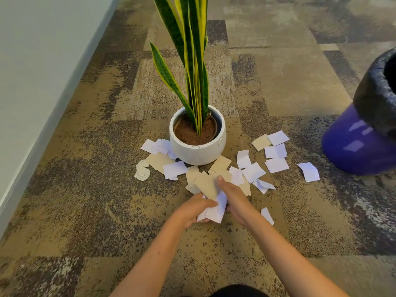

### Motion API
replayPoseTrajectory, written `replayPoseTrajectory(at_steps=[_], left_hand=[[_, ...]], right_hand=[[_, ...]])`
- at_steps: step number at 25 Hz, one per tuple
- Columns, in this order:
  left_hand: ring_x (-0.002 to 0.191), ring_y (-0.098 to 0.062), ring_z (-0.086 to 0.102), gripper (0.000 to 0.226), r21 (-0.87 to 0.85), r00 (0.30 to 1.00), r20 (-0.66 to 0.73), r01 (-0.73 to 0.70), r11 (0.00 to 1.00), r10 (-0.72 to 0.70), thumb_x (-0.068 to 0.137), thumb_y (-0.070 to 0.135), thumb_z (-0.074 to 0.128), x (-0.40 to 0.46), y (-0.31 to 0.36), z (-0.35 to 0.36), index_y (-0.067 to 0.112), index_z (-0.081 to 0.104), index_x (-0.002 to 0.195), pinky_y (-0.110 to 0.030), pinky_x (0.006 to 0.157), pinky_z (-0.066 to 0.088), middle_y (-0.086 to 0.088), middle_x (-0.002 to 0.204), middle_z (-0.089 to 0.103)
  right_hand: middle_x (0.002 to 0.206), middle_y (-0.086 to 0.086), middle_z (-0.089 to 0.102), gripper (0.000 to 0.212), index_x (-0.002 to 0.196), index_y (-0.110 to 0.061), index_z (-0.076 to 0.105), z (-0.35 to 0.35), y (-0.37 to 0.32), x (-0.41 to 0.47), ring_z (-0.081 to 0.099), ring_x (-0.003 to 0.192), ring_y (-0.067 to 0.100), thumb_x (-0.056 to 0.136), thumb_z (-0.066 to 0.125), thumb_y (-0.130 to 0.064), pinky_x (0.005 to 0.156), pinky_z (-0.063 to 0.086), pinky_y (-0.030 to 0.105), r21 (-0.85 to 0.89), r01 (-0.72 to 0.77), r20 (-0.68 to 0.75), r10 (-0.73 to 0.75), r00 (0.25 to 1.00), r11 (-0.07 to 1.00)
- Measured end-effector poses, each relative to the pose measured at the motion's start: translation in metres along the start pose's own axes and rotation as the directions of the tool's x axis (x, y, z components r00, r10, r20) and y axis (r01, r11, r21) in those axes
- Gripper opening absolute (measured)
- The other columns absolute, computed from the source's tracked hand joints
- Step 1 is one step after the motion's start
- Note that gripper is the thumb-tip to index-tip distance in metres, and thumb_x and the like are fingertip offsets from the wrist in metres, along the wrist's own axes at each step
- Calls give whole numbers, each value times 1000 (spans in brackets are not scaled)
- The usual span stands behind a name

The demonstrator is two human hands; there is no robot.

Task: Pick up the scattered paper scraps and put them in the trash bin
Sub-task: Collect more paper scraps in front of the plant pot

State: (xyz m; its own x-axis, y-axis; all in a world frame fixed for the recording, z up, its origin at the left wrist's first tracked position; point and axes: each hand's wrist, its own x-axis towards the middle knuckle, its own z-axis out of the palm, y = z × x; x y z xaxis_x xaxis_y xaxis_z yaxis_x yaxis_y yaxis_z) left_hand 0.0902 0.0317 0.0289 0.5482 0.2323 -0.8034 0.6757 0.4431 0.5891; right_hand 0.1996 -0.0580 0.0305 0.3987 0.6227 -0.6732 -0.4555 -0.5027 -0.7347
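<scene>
Landmark: the round white speckled ceramic plant pot (198, 150) on the mottled brown carpet (85, 211). Directly in front of the pot, the left hand (192, 209) and right hand (232, 197) together clasp a bundle of white and beige paper scraps (213, 197). Loose white and beige scraps (276, 165) lie around the pot's base, left and right. The purple trash bin with black liner (364, 144) stands well right of the pot.

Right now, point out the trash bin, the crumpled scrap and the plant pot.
trash bin (362, 146): head view, purple side wall.
crumpled scrap (142, 170): head view, its middle.
plant pot (198, 152): head view, white front wall.
</scene>
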Motion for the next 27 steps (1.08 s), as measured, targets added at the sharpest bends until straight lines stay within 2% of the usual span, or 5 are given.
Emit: replayPoseTrajectory(at_steps=[5, 11, 17, 20, 27], left_hand=[[116, -23, 60, 40, -76, 983, 91, -150, 986, 157, 91, 7, 57, 6, 0, 3, 18, 50, 130, -39, 102, 47, -8, 125, 63], [76, -9, 57, 36, -362, 979, -152, -184, 914, 136, 83, 29, 70, 1, -2, -20, 20, 53, 113, -21, 62, 46, -1, 95, 62], [122, -26, 53, 57, -443, 975, -99, -222, 869, 198, 83, 62, 51, 4, -1, -1, 51, 30, 136, -53, 90, 51, 2, 135, 51], [104, -14, 62, 67, -507, 966, -75, -251, 824, 248, 75, 69, 51, 4, -1, 15, 50, 35, 137, -34, 79, 53, 12, 118, 63], [96, -19, 69, 30, -703, 977, -119, -208, 680, 175, 90, 39, 58, 14, -10, 5, 31, 63, 118, -34, 70, 57, -4, 103, 72]], right_hand=[[110, 10, 67, 21, 106, -16, 61, 3, 2, -2, 62, 106, 29, 87, 66, -24, 94, 51, 44, -128, 164, -55, -172, 984, 978], [137, 12, 52, 51, 136, -7, 47, -6, -1, 3, 49, 123, 30, 91, 61, -24, 104, 44, 47, -78, 83, -246, -100, 964, 993], [92, 9, 60, 15, 100, -7, 65, 26, 6, -14, 53, 84, 24, 91, 55, -13, 63, 36, 28, -584, 222, -170, -385, 907, 781], [77, -1, 45, 10, 87, -11, 63, 43, 0, -20, 45, 69, 17, 89, 53, -9, 53, 26, 19, -692, 262, -143, -484, 863, 672], [104, 13, 66, 46, 118, -16, 56, 34, -22, -27, 66, 93, 19, 76, 59, 1, 78, 58, 34, -198, 102, 102, -83, 991, 975]])
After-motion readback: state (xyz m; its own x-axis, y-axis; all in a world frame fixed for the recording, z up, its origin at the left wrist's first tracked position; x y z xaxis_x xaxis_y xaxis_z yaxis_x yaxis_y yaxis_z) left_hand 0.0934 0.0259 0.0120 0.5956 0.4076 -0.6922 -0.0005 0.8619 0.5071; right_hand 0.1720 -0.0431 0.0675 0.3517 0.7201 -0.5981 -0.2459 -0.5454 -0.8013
